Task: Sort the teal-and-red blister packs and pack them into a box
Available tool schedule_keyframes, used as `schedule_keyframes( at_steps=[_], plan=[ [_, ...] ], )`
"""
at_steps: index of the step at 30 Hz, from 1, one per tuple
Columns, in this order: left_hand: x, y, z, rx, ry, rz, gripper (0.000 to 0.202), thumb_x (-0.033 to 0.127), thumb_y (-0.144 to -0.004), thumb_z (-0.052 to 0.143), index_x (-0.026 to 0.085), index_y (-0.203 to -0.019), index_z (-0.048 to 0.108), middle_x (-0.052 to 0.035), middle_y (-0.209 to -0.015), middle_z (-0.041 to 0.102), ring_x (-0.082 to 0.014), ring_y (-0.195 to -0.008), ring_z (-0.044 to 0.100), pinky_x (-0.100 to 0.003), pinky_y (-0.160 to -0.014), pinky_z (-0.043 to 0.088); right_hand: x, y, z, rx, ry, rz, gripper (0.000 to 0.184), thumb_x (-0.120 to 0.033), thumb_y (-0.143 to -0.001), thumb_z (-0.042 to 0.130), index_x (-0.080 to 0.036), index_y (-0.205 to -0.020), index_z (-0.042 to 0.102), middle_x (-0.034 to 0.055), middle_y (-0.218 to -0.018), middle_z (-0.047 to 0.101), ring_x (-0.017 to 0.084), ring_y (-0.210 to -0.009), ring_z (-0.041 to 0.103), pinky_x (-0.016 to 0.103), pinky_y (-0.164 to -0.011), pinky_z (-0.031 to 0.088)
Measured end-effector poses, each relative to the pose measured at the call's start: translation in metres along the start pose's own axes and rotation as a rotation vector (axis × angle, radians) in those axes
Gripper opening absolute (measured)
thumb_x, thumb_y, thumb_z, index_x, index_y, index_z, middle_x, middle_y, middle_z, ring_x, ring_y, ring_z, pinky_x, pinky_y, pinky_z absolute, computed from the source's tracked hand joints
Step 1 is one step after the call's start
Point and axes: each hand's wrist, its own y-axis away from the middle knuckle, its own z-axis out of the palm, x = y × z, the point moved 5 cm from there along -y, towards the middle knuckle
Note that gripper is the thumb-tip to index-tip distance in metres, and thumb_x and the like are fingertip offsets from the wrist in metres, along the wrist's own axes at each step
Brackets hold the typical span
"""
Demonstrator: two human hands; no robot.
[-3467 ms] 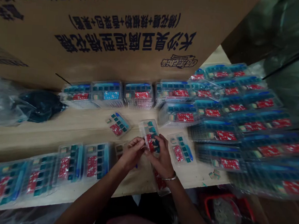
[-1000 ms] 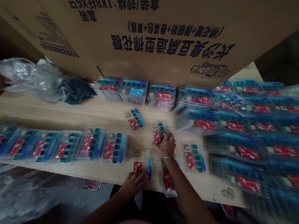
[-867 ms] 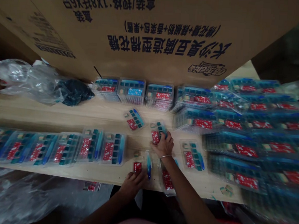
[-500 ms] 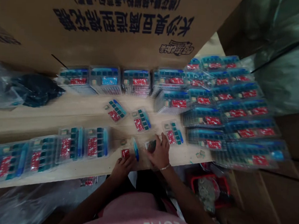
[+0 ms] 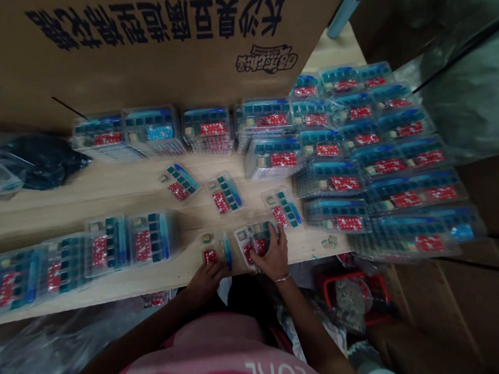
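Small clear plastic packs with teal squares, a red card and a blue pen lie on a wooden table. My right hand rests with bent fingers on one open pack near the front edge. My left hand sits at the table edge, fingers curled at a partly filled pack with a red card and a blue pen. Three single packs lie in a row just beyond my hands.
Stacks of packs cover the right side and run along a big printed cardboard box at the back. A row of packs lines the front left. Plastic bags lie at far left. A red basket sits below the table.
My right hand set a pack down in the middle row, then came back to another pack at the front edge. My left hand stayed by the partly filled pack. The view swung right.
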Motion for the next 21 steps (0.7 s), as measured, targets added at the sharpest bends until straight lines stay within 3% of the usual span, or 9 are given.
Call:
schedule_keyframes(
  at_steps=[4, 8, 12, 15, 18, 21],
  plan=[
    [0.003, 0.002, 0.008, -0.035, -0.008, -0.115, 0.049, 0.007, -0.083, 0.042, 0.017, -0.13, 0.049, -0.0121, -0.117, 0.06, -0.023, -0.103, 0.056, -0.037, -0.087, 0.048, -0.013, 0.001, -0.006, 0.011, -0.023, -0.052, 0.088, -0.045, -0.063, 0.065, -0.015, -0.139, 0.032, 0.0203, -0.146, 0.024, 0.037, -0.131, 0.031, 0.054, -0.1, 0.035],
    [0.003, 0.015, 0.017, -0.107, -0.023, -0.16, 0.051, 0.007, -0.085, 0.04, 0.017, -0.135, 0.043, -0.0138, -0.116, 0.058, -0.0228, -0.103, 0.057, -0.037, -0.085, 0.05, -0.058, -0.003, 0.006, -0.059, -0.053, -0.211, 0.088, -0.04, -0.062, 0.066, -0.012, -0.138, 0.034, 0.0218, -0.147, 0.023, 0.037, -0.132, 0.03, 0.052, -0.101, 0.034],
    [0.006, 0.048, 0.028, -0.125, 0.024, -0.125, 0.049, 0.01, -0.087, 0.04, 0.018, -0.135, 0.042, -0.0143, -0.113, 0.059, -0.0231, -0.102, 0.058, -0.037, -0.084, 0.051, -0.119, -0.008, 0.042, -0.224, -0.056, -0.395, 0.093, -0.041, -0.057, 0.071, -0.013, -0.138, 0.037, 0.0211, -0.149, 0.022, 0.037, -0.129, 0.032, 0.049, -0.102, 0.032],
    [0.008, 0.075, 0.039, -0.117, 0.022, -0.143, 0.048, 0.013, -0.087, 0.042, 0.02, -0.134, 0.044, -0.0144, -0.114, 0.059, -0.0236, -0.102, 0.059, -0.038, -0.085, 0.051, -0.151, -0.017, 0.076, -0.29, 0.018, -0.371, 0.095, -0.041, -0.057, 0.073, -0.015, -0.141, 0.036, 0.0201, -0.152, 0.02, 0.039, -0.129, 0.032, 0.049, -0.102, 0.03],
    [0.009, 0.091, 0.049, -0.093, 0.003, -0.164, 0.048, 0.013, -0.087, 0.043, 0.02, -0.134, 0.045, -0.0144, -0.115, 0.06, -0.0234, -0.101, 0.059, -0.036, -0.082, 0.053, -0.17, -0.023, 0.107, -0.361, 0.128, -0.287, 0.096, -0.041, -0.061, 0.073, -0.014, -0.144, 0.032, 0.0226, -0.153, 0.017, 0.042, -0.13, 0.03, 0.051, -0.102, 0.027],
    [0.011, 0.095, 0.054, -0.038, -0.01, -0.15, 0.045, 0.015, -0.087, 0.043, 0.018, -0.132, 0.047, -0.0153, -0.115, 0.06, -0.0233, -0.1, 0.059, -0.034, -0.078, 0.053, -0.174, -0.019, 0.118, -0.401, 0.183, -0.275, 0.092, -0.046, -0.07, 0.067, -0.01, -0.145, 0.029, 0.0253, -0.153, 0.015, 0.042, -0.134, 0.025, 0.052, -0.101, 0.027]
  ],
)
